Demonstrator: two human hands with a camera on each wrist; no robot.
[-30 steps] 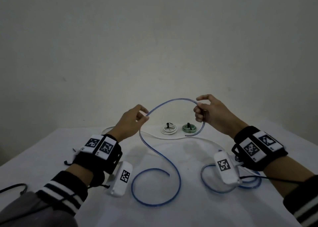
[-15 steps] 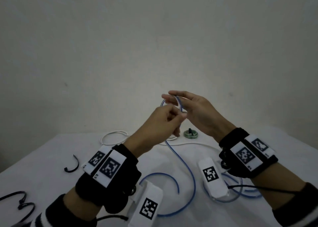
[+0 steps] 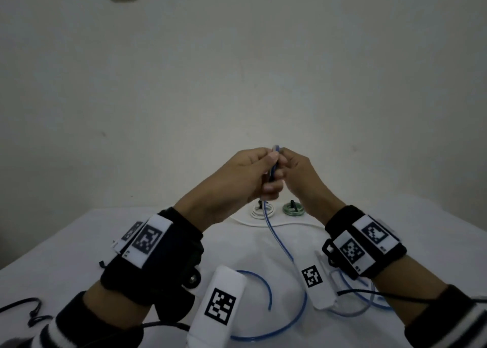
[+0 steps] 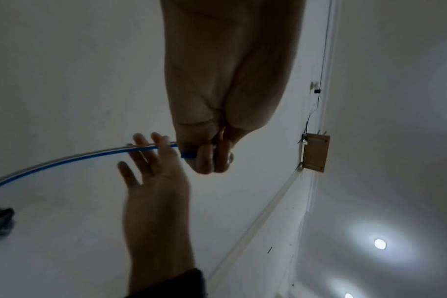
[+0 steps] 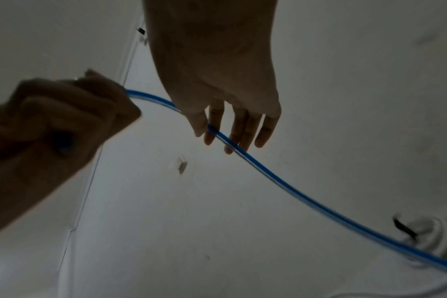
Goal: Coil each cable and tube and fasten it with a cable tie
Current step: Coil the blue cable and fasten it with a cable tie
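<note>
A blue tube (image 3: 279, 245) hangs from my two hands down to the white table (image 3: 66, 255), where its loose end curls round (image 3: 303, 308). Both hands meet in the air above the table. My left hand (image 3: 263, 175) is a fist with the tube's upper turn gripped inside it (image 4: 189, 155). My right hand (image 3: 287, 168) keeps its fingers (image 5: 239, 131) nearly straight and pinches the tube (image 5: 218, 135) between thumb and forefinger. From there the tube (image 5: 319, 201) runs off toward the table.
At the back of the table lie a white coil (image 3: 259, 212) and a green coil (image 3: 293, 209), each with a black tie. A loose white cable (image 3: 295, 225) runs in front of them. A black cable (image 3: 31, 313) lies front left, a pale tube (image 3: 353, 313) front right.
My hands, wide apart a second ago with the tube arched between them, have come together. The arch has folded into a small turn gripped in my left fist.
</note>
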